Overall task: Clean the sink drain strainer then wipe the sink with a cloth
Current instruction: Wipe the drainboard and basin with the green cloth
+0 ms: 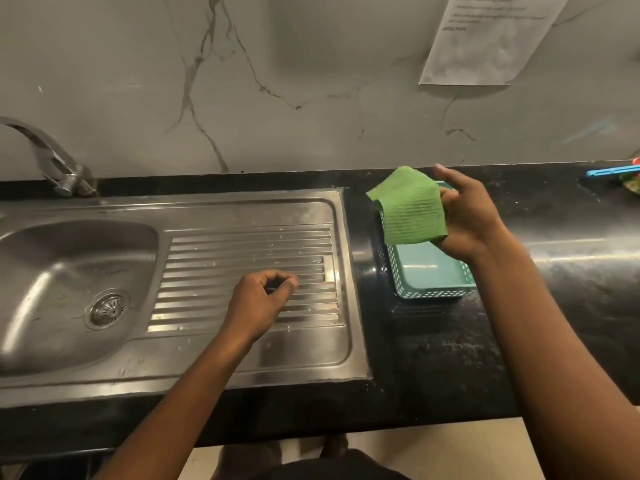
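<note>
- At centre right of the frame, the right hand (pixel 467 220) grips a green cloth (pixel 410 209), raised above a teal perforated basket (pixel 433 275) on the black surface (pixel 554 271).
- Lower centre, the left hand (pixel 259 303) is over the ribbed drainboard (pixel 207 258), fingers curled, thumb against forefinger; whether it pinches anything, I cannot tell.
- Lower left, the strainer (pixel 108 308) sits in the drain of the steel sink (pixel 52 258), in plain view.
- Upper left, a faucet (pixel 52 157) arches over the basin.
- Upper right, a printed paper (pixel 485 39) hangs on the marble wall.
</note>
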The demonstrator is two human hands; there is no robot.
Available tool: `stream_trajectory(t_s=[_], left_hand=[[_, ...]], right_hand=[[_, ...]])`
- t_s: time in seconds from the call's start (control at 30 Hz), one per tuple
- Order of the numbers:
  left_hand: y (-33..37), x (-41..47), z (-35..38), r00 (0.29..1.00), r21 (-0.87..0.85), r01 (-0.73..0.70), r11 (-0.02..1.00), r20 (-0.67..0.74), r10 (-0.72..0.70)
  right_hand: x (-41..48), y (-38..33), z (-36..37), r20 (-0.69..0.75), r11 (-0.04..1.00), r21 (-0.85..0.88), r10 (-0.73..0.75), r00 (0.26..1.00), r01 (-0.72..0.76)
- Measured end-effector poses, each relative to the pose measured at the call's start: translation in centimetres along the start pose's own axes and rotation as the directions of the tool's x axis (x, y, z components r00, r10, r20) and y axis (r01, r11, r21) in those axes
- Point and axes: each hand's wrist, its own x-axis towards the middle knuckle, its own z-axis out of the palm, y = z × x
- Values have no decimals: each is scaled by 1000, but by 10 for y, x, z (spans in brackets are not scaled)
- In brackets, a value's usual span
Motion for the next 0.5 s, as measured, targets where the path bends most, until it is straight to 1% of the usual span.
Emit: stream_trajectory(t_s=[0.03, 0.07, 0.13, 0.17, 0.2, 0.23, 0.27, 0.3, 0.33, 0.37, 0.4, 0.43, 0.5], left_hand=[[-3, 1, -7, 1000, -4, 7, 1000, -3, -7], [-7, 3, -14, 1000, -9, 12, 1000, -7, -12], [-15, 5, -27, 1000, -20, 18, 1000, -13, -18], [-19, 6, -35, 1000, -23, 16, 1000, -14, -16], [-23, 7, -43, 1000, -26, 16, 1000, -11, -16], [-27, 8, -51, 1000, -29, 16, 999, -7, -16], [-31, 8, -58, 1000, -33, 16, 999, -4, -16], [-35, 9, -66, 1000, -37, 17, 999, 0, -17], [-40, 10, -74, 1000, -42, 17, 999, 5, -17], [-44, 11, -82, 1000, -47, 19, 999, 11, -19], [-47, 12, -88, 1000, -53, 20, 998, 18, -20], [-51, 13, -95, 999, -58, 23, 998, 27, -21], [-59, 16, -108, 999, -63, 26, 998, 48, -23]], right_hand=[[-2, 6, 12, 37, 999, -34, 6, 999, -4], [0, 14, 23, 40, 994, -105, 7, 999, -2], [7, 37, 44, -14, 954, -297, -49, 999, 43], [9, 51, 55, -47, 909, -409, -107, 993, 78], [12, 66, 64, -67, 832, -543, -183, 981, 119], [13, 82, 71, -58, 704, -693, -270, 961, 156], [14, 98, 75, -24, 531, -828, -354, 935, 179], [14, 115, 78, 30, 338, -923, -420, 907, 187], [15, 133, 78, 103, 139, -973, -450, 887, 184], [15, 154, 78, 169, -39, -985, -429, 887, 169], [16, 175, 74, 202, -178, -974, -380, 903, 143], [15, 196, 71, 186, -257, -961, -332, 925, 101], [9, 237, 69, 72, -313, -950, -265, 962, -15]])
